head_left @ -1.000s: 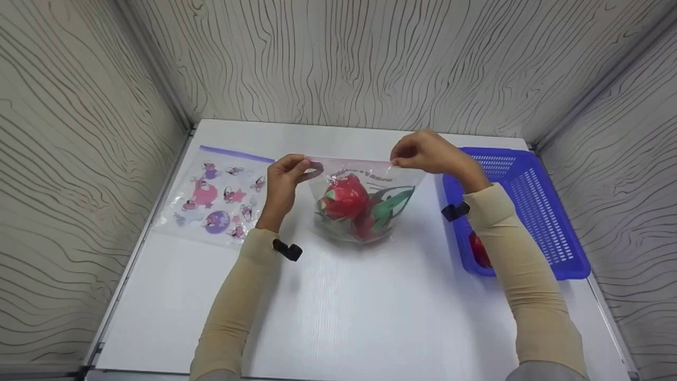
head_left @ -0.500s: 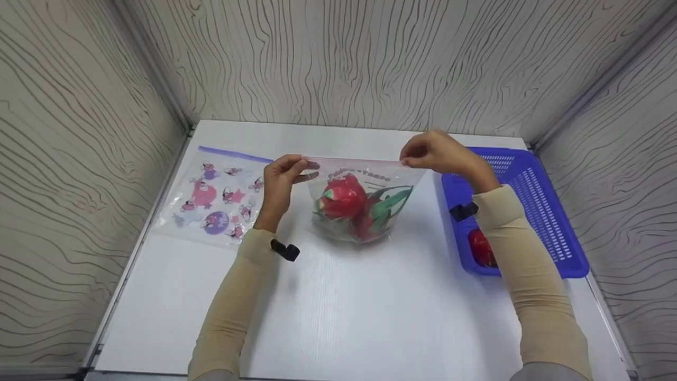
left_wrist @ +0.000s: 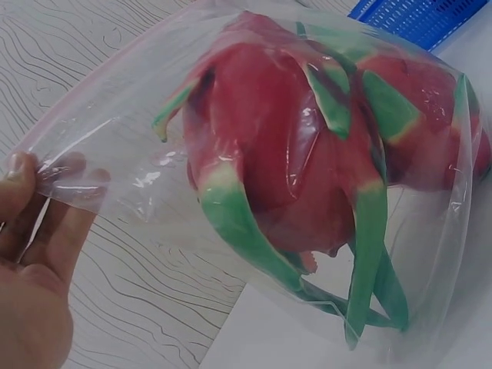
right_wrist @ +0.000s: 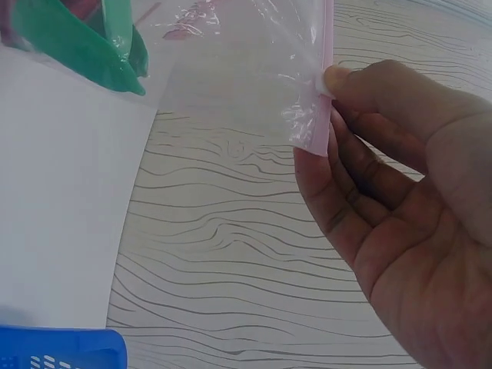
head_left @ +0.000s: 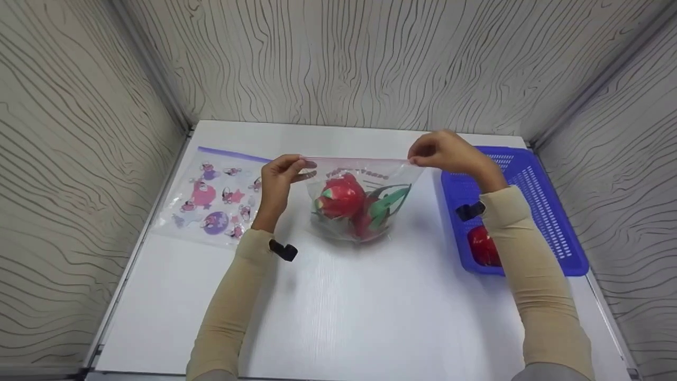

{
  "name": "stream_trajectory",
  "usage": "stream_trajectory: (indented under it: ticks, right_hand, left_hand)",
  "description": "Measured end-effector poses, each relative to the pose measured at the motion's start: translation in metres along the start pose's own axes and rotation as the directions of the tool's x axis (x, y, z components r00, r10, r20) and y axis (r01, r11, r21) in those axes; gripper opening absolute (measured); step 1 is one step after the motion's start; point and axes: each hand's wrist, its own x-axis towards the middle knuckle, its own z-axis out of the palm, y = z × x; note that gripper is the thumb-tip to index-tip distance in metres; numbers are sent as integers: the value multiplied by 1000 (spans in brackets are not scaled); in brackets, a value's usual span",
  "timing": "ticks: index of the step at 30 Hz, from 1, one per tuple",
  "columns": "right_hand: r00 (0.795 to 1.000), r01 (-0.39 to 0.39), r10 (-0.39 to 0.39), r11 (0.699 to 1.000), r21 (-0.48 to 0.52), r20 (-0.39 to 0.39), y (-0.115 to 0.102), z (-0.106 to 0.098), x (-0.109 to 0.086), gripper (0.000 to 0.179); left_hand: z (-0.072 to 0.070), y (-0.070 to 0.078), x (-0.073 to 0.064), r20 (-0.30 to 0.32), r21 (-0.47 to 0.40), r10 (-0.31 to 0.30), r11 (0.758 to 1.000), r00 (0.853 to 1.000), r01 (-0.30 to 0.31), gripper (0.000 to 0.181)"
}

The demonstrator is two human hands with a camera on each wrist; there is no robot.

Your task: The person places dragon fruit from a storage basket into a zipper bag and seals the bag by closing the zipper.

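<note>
A clear zip bag (head_left: 333, 233) with a pink top edge hangs upright between my hands, low over the table. Two red dragon fruits with green tips show through its film, one dragon fruit (left_wrist: 269, 146) nearer the left wrist camera, the other dragon fruit (left_wrist: 423, 115) behind it. My left hand (head_left: 277, 182) pinches the bag's top left corner between thumb and fingers. Near the top right corner, my right hand (head_left: 449, 156) pinches the pink edge; in the right wrist view a small white slider (right_wrist: 321, 83) shows under the thumb.
A flat clear bag (head_left: 203, 196) with pink and purple prints lies to the left on the white table (head_left: 359, 312). At the right stands a blue basket (head_left: 579, 259) holding a shiny red object (head_left: 482, 247), partly hidden by my right sleeve. Patterned walls (head_left: 338, 63) enclose the table.
My right hand has slid rightward along the bag's pink edge toward its right corner. The left hand has shifted slightly left, still holding its corner. More of the red object in the basket shows.
</note>
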Motion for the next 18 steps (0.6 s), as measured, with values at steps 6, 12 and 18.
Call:
stream_trajectory:
  ticks: [6,12,18]
  right_hand:
    - [1000,-15,15,1000,11,-4,5,-3,-6,12]
    - [1000,-23,23,1000,12,-2,9,-5,-6,13]
    - [1000,-22,22,1000,-1,-1,9,-5,-7,12]
  left_hand:
    - [-2,-1,-1,5,20,11,1000,1000,-11,12]
    - [-2,0,-2,-2,30,3,1000,1000,-3,14]
    - [-2,0,-2,-15,46,-8,999,1000,9,12]
